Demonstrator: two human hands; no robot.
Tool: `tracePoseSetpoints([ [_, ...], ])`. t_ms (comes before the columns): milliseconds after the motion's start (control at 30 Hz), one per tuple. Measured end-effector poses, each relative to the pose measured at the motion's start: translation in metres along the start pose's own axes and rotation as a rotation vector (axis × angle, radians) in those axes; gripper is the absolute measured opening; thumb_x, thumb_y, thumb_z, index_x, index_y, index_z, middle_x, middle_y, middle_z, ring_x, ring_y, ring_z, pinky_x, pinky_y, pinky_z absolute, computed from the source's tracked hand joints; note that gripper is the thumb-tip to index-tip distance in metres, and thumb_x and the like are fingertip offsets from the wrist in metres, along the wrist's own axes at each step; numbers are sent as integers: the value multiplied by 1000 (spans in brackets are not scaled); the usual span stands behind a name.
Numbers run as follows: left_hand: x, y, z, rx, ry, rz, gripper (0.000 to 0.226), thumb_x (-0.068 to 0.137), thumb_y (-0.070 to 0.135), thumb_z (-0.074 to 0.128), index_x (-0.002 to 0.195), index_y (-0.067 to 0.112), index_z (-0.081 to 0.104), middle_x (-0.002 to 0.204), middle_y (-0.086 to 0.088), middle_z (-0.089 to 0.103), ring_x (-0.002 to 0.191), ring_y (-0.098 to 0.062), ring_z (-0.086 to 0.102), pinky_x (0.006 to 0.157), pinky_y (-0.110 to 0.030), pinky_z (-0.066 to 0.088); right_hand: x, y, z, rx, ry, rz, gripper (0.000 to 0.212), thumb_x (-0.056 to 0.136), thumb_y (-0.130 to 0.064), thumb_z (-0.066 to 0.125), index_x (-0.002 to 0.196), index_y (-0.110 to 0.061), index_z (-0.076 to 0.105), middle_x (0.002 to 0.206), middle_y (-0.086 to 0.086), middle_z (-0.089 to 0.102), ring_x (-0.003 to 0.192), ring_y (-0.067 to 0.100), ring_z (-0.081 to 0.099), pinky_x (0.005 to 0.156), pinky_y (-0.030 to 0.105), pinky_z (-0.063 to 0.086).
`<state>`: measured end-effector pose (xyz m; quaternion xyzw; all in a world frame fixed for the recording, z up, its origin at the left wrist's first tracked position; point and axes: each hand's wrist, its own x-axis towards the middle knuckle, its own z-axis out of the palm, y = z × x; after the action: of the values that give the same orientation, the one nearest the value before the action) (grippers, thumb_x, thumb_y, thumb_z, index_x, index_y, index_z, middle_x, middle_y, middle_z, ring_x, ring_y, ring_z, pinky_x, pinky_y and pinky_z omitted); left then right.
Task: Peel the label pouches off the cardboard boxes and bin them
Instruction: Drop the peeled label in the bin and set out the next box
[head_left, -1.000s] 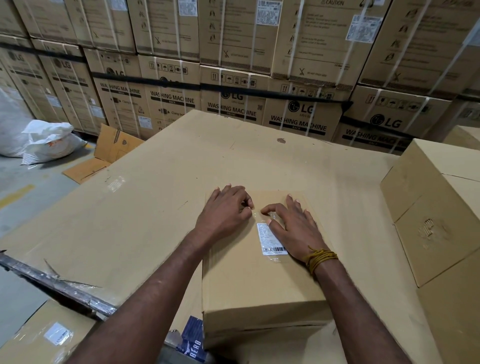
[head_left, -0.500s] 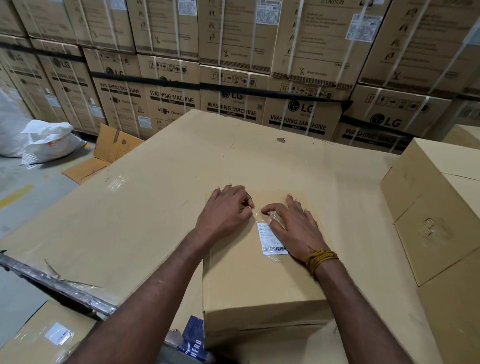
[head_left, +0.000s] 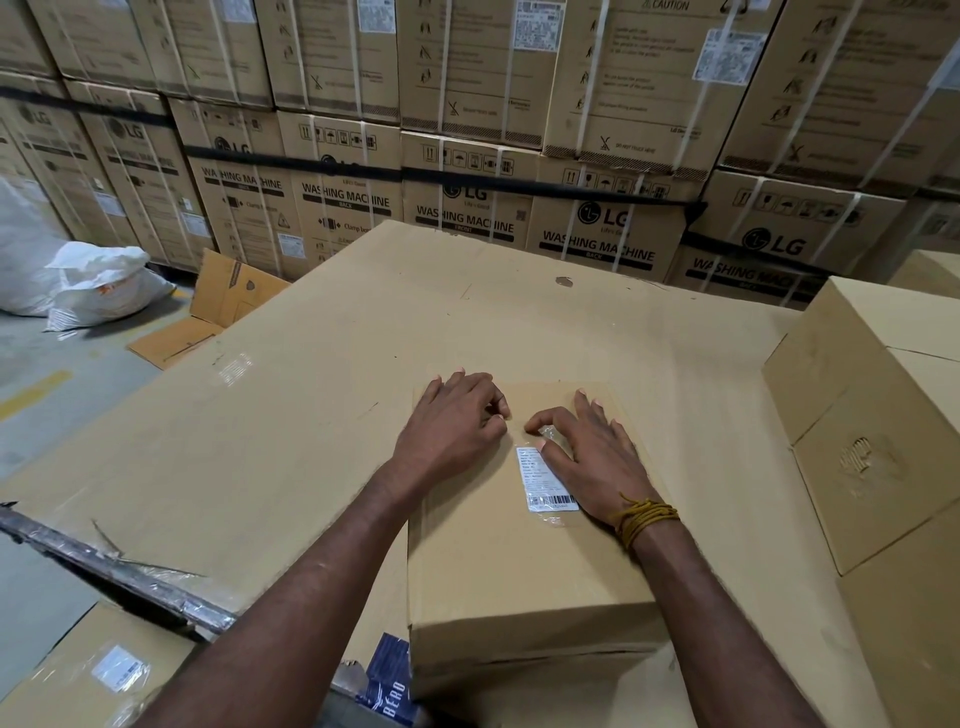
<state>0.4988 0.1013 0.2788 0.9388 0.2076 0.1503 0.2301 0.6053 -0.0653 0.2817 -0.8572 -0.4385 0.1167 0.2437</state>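
A small cardboard box (head_left: 519, 566) lies on a large flat cardboard sheet (head_left: 311, 426) in front of me. A clear label pouch (head_left: 548, 488) holding a white barcode slip is stuck on the box top. My right hand (head_left: 597, 460) lies over the pouch's right side, with thumb and index finger pinching its crinkled upper edge. My left hand (head_left: 447, 431) rests on the box top just left of the pouch, fingers loosely bent, holding nothing. The pouch's lower part lies flat on the box.
A taller cardboard box (head_left: 878, 415) stands at the right. Another box with a pouch (head_left: 119, 670) sits low at the bottom left. White sacks (head_left: 98, 286) lie on the floor at the left. Strapped washing machine cartons (head_left: 467, 208) wall off the back.
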Motion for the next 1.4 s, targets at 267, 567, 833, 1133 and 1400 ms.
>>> tracePoseSetpoints([
  [267, 0, 0, 0, 0, 2, 4, 16, 95, 21, 45, 105, 26, 57, 141, 8, 50, 148, -16, 23, 120, -37, 10, 0, 2, 1, -5, 1, -5, 29, 103, -41, 39, 130, -50, 46, 167, 4, 4, 154, 18, -2, 121, 37, -1],
  [567, -1, 0, 0, -3, 5, -3, 15, 94, 22, 46, 104, 26, 56, 143, 7, 49, 148, -17, 23, 120, -36, 10, 1, 3, 3, -34, 30, -5, 34, 101, -41, 43, 136, -42, 44, 166, 5, 9, 154, 18, 2, 121, 37, 4],
  [833, -1, 0, 0, 1, 4, -2, 15, 95, 23, 47, 105, 27, 57, 145, 7, 48, 149, -16, 22, 119, -35, 10, 2, 6, 5, -16, 58, -11, 33, 100, -41, 46, 133, -38, 45, 165, 5, 15, 153, 16, 3, 123, 37, 6],
  [1133, 0, -1, -1, 1, -3, 3, 12, 95, 23, 46, 102, 30, 54, 145, 7, 47, 148, -17, 23, 120, -37, 9, 1, 6, 5, 10, 81, -1, 23, 99, -40, 48, 122, -34, 49, 164, 2, 19, 153, 13, 4, 121, 35, 8],
  [1400, 0, -1, -1, -11, -1, 0, 12, 95, 23, 46, 102, 30, 54, 144, 8, 47, 148, -16, 23, 121, -37, 9, 2, 7, 6, 19, 104, 1, 19, 99, -40, 49, 116, -32, 52, 160, -1, 28, 153, 11, 5, 120, 34, 9],
])
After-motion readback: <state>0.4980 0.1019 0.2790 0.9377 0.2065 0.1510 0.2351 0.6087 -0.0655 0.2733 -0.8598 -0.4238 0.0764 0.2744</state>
